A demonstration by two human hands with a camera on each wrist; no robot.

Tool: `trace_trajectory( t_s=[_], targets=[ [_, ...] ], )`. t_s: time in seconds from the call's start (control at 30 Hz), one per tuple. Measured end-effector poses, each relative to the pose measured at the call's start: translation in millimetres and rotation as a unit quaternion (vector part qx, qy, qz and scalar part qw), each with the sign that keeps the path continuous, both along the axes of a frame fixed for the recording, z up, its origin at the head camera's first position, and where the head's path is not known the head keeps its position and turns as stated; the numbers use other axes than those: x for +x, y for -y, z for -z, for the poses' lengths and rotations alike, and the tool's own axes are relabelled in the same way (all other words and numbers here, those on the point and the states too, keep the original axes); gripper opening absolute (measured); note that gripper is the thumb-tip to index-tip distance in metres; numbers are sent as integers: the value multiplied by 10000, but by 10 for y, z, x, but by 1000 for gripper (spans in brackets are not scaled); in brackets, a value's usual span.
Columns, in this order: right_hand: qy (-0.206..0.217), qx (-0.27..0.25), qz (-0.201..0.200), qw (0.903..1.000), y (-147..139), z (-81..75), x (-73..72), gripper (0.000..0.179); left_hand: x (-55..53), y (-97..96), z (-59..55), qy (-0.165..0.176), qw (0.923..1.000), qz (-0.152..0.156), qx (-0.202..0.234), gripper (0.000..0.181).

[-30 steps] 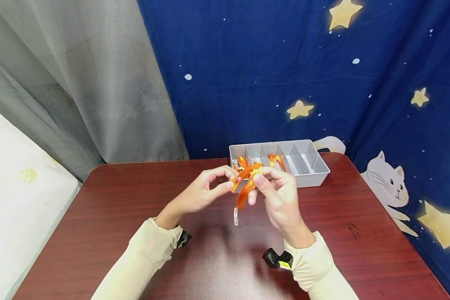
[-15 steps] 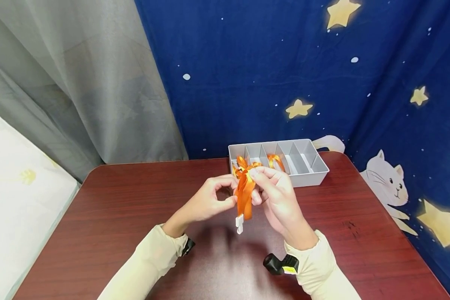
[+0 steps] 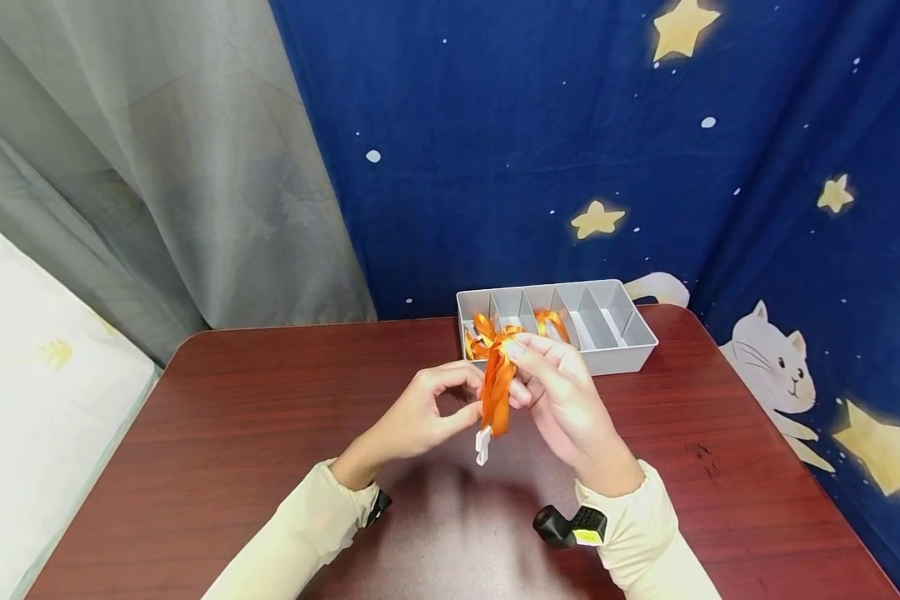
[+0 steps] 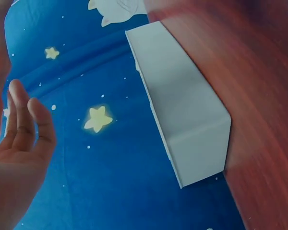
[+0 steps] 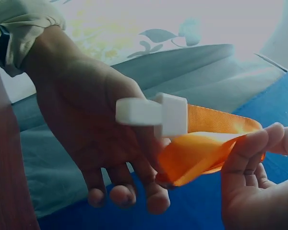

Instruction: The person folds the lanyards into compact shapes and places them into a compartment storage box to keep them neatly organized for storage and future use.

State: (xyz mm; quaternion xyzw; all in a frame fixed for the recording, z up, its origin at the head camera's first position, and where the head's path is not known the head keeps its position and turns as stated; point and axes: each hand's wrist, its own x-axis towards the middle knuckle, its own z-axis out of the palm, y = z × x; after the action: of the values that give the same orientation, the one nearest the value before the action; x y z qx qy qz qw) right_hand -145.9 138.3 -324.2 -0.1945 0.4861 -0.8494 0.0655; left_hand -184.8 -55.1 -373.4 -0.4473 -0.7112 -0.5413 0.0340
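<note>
An orange ribbon lanyard hangs folded between the two hands above the table, its white plastic clip pointing down. The right hand pinches the top of the folded ribbon between thumb and fingers. On the other side, the left hand holds the ribbon's lower fold with thumb and index finger. In the right wrist view the clip lies in front of the left palm, and the left hand's other fingers spread loosely. The left wrist view shows the left hand only partly; the lanyard is mostly out of that frame.
Behind the hands, a grey divided box stands at the table's back edge. Orange ribbons lie in some of its compartments. The reddish-brown table spreads around; a blue star-patterned curtain hangs behind it.
The lanyard went from spread sideways between the hands to hanging in a folded bundle. The left hand moved slightly down and right; the right hand keeps its pinch.
</note>
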Motion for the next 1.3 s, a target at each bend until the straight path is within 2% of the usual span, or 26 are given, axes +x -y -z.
trace_trajectory(
  t_s=[0.07, 0.13, 0.27, 0.4, 0.5, 0.63, 0.7, 0.8, 0.9, 1.07, 1.17, 1.3],
  targets=[
    [42, 22, 118, 9999, -8, 4, -6, 23, 12, -15, 28, 31, 9999, 40, 126, 8],
    [128, 87, 323, 9994, -10, 7, -13, 22, 60, -38, -17, 63, 9996, 64, 249, 11],
    [285, 272, 989, 9943, 19, 35, -29, 17, 77, -67, 22, 90, 9989, 60, 449, 13],
    [274, 292, 1364, 9898, 59, 80, -58, 16, 67, -100, 142, 223, 9960, -65, 866, 13],
    [256, 170, 1349, 9904, 52, 96, -87, 17, 108, -129, 171, 640, 9888, -181, 1334, 11],
    [227, 26, 1283, 9915, 17, 93, -109, 16, 139, -151, 187, 1119, 9736, -433, 1944, 9],
    [200, -12, 1252, 9919, 3, 88, -115, 15, 144, -160, 184, 1129, 9678, -550, 2180, 11],
    [160, -29, 1276, 9917, -2, 75, -123, 17, 148, -173, 158, 936, 9644, -610, 2395, 13],
    [147, -37, 1344, 9908, 1, 67, -129, 20, 156, -173, 126, 686, 9641, -595, 2496, 12],
    [234, -87, 1358, 9904, 12, 62, -134, 23, 158, -129, 54, 548, 9655, -298, 2530, 12],
    [274, -145, 1383, 9899, 8, 53, -138, 23, 139, -101, 28, 695, 9703, -170, 2313, 10],
    [195, -204, 1417, 9895, 4, 39, -144, 20, 128, -89, 53, 805, 9814, -298, 1717, 10]
  ],
)
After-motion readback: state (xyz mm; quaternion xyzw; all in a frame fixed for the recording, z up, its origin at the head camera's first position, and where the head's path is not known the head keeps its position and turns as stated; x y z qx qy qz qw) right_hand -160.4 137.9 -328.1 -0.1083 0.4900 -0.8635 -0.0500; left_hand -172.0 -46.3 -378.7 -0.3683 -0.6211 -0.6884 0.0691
